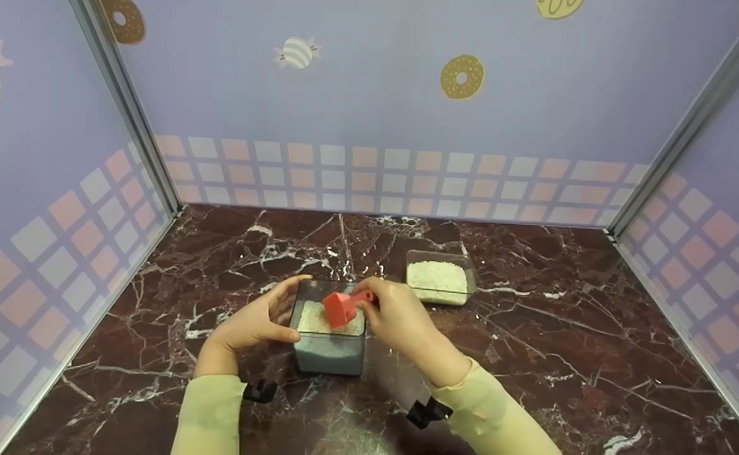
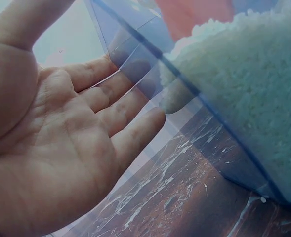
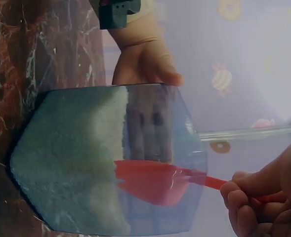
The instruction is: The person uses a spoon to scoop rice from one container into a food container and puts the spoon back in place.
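A clear, bluish container stands on the table with white rice filling its lower part. My right hand grips the handle of a red scoop. The scoop's bowl is inside the container, its edge at the rice surface in the right wrist view. My left hand lies along the container's left side, its thumb at the near rim. Its fingers are extended, with the tips at the clear wall in the left wrist view.
A smaller clear tub of white rice stands behind and right of the container. Scattered white grains lie on the dark red marbled table. Patterned lilac walls enclose the table at the back and both sides.
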A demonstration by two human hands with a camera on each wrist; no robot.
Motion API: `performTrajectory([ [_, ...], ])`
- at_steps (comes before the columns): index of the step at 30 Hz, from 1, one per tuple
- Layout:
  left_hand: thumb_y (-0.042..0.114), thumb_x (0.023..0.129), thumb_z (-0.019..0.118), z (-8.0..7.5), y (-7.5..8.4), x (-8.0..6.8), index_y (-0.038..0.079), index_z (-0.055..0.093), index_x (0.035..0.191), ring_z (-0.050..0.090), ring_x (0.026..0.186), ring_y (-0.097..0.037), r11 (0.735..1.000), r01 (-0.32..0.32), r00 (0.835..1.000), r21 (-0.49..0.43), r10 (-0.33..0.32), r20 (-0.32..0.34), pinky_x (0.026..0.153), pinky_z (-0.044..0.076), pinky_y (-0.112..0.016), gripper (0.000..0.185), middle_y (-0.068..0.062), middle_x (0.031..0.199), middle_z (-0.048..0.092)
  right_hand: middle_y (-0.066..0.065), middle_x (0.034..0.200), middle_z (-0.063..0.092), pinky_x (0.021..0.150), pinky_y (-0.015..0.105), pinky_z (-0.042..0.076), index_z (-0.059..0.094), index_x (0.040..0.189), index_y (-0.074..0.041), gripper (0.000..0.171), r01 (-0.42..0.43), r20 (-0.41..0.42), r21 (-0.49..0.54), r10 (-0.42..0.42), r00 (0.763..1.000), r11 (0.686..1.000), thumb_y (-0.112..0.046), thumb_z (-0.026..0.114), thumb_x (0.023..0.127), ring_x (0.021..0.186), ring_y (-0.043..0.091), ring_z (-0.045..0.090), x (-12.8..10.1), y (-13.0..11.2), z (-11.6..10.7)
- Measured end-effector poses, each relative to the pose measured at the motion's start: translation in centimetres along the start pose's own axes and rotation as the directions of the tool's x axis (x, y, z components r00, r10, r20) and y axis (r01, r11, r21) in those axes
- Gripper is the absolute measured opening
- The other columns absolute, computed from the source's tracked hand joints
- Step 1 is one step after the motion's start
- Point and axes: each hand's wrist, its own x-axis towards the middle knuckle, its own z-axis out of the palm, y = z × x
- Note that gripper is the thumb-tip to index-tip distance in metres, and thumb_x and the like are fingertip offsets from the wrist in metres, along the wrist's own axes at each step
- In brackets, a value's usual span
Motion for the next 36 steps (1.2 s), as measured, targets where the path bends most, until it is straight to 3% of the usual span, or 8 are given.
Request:
performTrajectory([
  [11,0.006,0.082,0.083,0.1,0.1,-0.1,0.004,0.014,0.164,0.011,0.160,-0.038,1.000,-0.001,1.000,0.007,0.001,-0.001,0.129,0.016,-0.048,0.107,-0.021,0.171,0.016,0.009,0.078,0.071,0.052,0.016,0.046,0.075,0.103,-0.002,0.013,0.000,0.015,0.137,-0.002,1.000,0.991,0.000,0.070,0.092,0.059,0.002,0.049,-0.2,0.2,1.2],
  [18,0.006,0.082,0.083,0.1,0.0,-0.1,0.006,0.016,0.164,0.009,0.160,-0.039,1.000,0.009,1.000,0.009,-0.009,-0.008,0.130,0.012,-0.053,0.106,-0.021,0.172,0.013,0.010,0.080,0.073,0.055,0.017,0.053,0.076,0.104,0.000,0.014,-0.115,0.051,0.284,0.105,0.993,0.952,-0.001,0.069,0.092,0.062,0.003,0.060,-0.3,0.1,1.5],
  [26,0.006,0.081,0.083,0.0,-0.1,0.1,0.006,0.017,0.163,0.007,0.159,-0.043,1.000,0.003,1.000,0.004,-0.003,-0.011,0.129,0.010,-0.060,0.106,-0.024,0.172,0.010,0.013,0.080,0.073,0.055,0.017,0.053,0.076,0.107,0.001,0.017,-0.257,0.108,0.454,0.234,0.966,0.853,0.000,0.069,0.092,0.062,0.007,0.062,-0.2,0.4,1.9],
  [36,0.004,0.080,0.083,0.2,0.0,0.1,0.004,0.015,0.163,0.005,0.159,-0.044,1.000,0.006,1.000,-0.018,-0.007,-0.012,0.128,0.008,-0.061,0.107,-0.024,0.172,0.010,0.002,0.075,0.067,0.059,0.020,0.059,0.071,0.113,0.010,0.021,-0.356,0.162,0.663,0.338,0.927,0.658,0.003,0.063,0.095,0.063,0.006,0.062,-0.6,1.7,1.8],
])
